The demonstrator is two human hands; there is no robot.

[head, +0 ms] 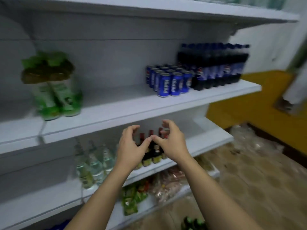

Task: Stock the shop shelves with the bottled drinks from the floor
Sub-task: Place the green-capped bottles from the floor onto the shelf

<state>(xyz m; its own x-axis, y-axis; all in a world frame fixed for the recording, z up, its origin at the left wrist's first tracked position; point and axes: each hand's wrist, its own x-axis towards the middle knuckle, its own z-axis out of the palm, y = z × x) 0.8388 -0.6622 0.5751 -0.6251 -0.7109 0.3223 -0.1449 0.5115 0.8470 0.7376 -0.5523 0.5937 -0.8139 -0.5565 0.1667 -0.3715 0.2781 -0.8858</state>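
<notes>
Both my hands are raised in front of the second shelf (207, 143), side by side with thumbs almost touching. My left hand (131, 146) and my right hand (171, 143) have loosely curved fingers and hold nothing. Behind them stand several dark bottles with red caps (153, 151) on that shelf. Left of those are clear bottles (94, 165). On the shelf above (126, 107) sit green-labelled bottles (54, 87) at the left, blue cans (169, 80) and dark cola bottles (216, 67) at the right. Green bottle tops (193, 224) show on the floor at the bottom.
Snack packets (132, 196) lie on the lowest shelf. Plastic-wrapped packs (245, 138) sit on the tiled floor by a yellow wall (249, 103) at the right. The whole picture is motion-blurred.
</notes>
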